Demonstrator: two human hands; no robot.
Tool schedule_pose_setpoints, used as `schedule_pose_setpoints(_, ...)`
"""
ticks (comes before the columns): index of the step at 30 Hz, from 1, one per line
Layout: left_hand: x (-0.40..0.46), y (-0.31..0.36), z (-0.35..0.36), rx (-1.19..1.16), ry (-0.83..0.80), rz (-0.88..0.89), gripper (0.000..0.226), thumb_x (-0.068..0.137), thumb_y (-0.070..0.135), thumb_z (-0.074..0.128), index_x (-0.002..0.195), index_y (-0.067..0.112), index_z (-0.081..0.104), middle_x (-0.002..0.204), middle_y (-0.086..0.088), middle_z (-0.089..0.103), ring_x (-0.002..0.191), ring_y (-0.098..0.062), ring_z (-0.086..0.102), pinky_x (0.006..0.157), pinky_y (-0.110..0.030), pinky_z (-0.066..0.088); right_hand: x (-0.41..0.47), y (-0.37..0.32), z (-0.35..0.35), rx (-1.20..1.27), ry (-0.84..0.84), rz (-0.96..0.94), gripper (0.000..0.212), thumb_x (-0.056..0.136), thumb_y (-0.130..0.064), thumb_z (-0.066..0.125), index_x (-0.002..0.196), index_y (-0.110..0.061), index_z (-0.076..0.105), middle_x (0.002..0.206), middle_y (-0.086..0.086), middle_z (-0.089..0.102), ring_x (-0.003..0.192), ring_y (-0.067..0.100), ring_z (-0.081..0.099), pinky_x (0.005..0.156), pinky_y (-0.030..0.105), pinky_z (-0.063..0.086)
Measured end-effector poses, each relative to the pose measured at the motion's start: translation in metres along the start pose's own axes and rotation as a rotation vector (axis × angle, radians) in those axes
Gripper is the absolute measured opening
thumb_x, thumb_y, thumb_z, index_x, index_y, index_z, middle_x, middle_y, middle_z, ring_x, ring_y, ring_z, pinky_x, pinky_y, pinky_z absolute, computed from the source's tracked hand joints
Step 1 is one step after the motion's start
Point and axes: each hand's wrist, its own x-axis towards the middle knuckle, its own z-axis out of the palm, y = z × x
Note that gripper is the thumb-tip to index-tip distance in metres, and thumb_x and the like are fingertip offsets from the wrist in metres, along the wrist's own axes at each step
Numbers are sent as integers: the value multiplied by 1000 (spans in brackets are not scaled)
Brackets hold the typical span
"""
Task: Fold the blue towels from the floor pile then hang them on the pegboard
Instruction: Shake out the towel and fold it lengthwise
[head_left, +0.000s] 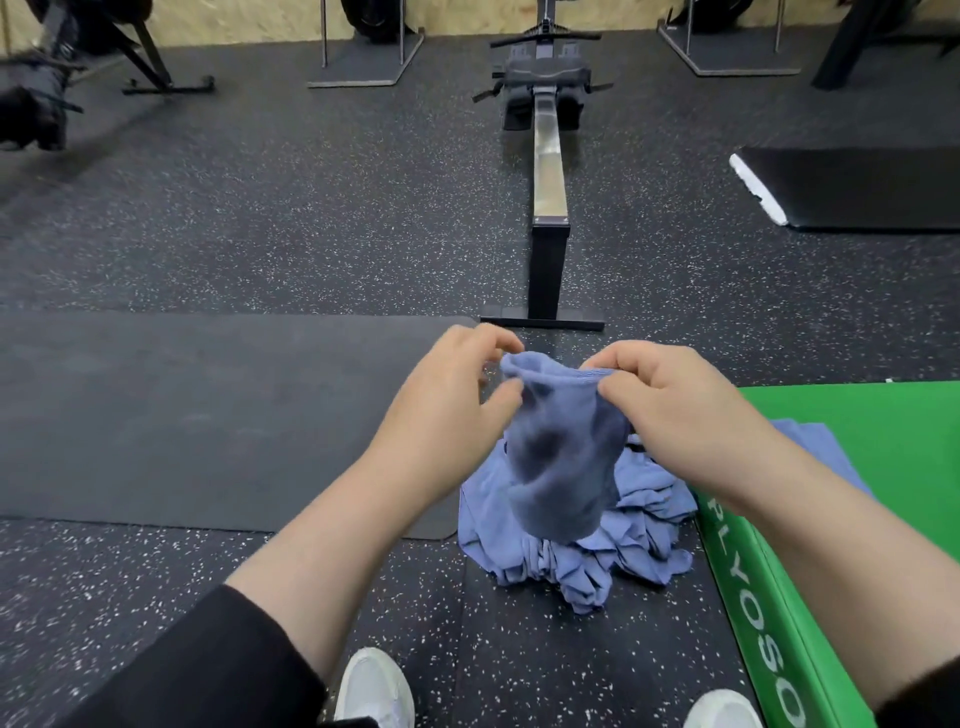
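Now I am at the start of folding one blue towel (563, 462). My left hand (447, 395) pinches its top edge with thumb and fingers curled in, and my right hand (670, 400) pinches the same edge at its 3 o'clock side. Both hands hold the cloth up in the air, right over the pile of blue towels (597, 551) on the floor (260, 234). The pile touches the green box (841, 467) at its 3 o'clock side, and the dark mat (208, 415) lies at its 9 o'clock side.

The towel hangs bunched up. Its long way runs from 12 o'clock down to 6 o'clock, with the top edge between my hands and the loose end pointing down at the pile.

Next, I think I need to pull my hands apart so the top edge gets straight, then find the corners. I cannot see the pegboard from here.
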Motion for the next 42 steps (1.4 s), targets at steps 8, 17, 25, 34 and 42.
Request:
schedule_pose_setpoints(8, -3, -16, -7, 244, -265, 106, 14, 92, 44, 67, 101, 34, 68, 138, 9, 47, 128, -16, 42, 110, -45, 35, -11, -7, -12, -156, -58, -149, 28, 96, -9, 49, 87, -27, 68, 80, -11, 70, 75, 8, 60, 73, 29, 47)
schedule_pose_setpoints(17, 4, -21, -14, 404, -150, 38, 34, 92, 54, 62, 84, 22, 70, 108, 13, 59, 97, -14, 57, 87, -37, 47, 4, 34, -23, -542, -115, -16, 14, 104, -24, 48, 99, -24, 61, 80, -8, 61, 84, 24, 58, 71, 35, 42)
schedule_pose_setpoints(25, 9, -17, -16, 227, -10, -34, 18, 88, 32, 75, 74, 27, 65, 81, 9, 65, 80, -13, 59, 71, -28, 44, 8, 31, -22, -483, -12, -65, 16, 104, -24, 47, 95, -24, 60, 72, -8, 56, 71, 16, 51, 60, 30, 39)
schedule_pose_setpoints(34, 6, -3, -24, 55, 101, 1, 27, 80, 23, 80, 70, 22, 55, 63, 10, 55, 59, -2, 46, 53, -17, 34, 7, 19, -28, -383, 157, -105, 18, 100, -19, 48, 92, -27, 61, 68, -7, 58, 67, 17, 55, 59, 24, 40)
schedule_pose_setpoints(42, 8, -2, -24, 38, -28, 0, 10, 92, 22, 66, 101, 23, 71, 82, 13, 63, 73, 3, 54, 67, -19, 39, 9, 17, -21, -30, 113, -71, 18, 95, -13, 49, 88, -20, 64, 56, -6, 53, 52, 9, 38, 54, 29, 34)
